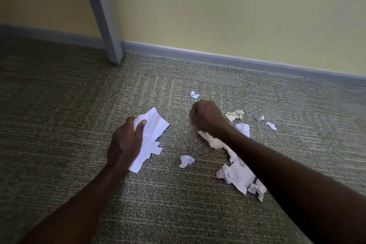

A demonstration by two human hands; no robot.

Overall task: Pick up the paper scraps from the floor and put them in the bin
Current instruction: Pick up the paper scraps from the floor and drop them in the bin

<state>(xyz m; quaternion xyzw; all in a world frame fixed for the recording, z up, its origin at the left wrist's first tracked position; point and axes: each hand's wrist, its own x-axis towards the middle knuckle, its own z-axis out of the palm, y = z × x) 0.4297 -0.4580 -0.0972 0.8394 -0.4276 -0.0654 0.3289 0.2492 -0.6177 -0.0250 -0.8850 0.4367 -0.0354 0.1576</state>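
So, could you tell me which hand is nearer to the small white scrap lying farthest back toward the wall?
Right. The right hand hovers just in front of that scrap; the left hand, gripping a white sheet, is farther off to its left.

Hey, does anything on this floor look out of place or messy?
Yes. Torn, crumpled paper scraps litter the carpet near the wall; a small shiny bit lies among them. The left hand holds white paper.

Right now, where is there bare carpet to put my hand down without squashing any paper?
Bare green carpet spreads left of the left hand, which grips a white paper sheet, up to the grey table leg. It is crowded around the right hand: torn white scraps, a small crumpled white ball.
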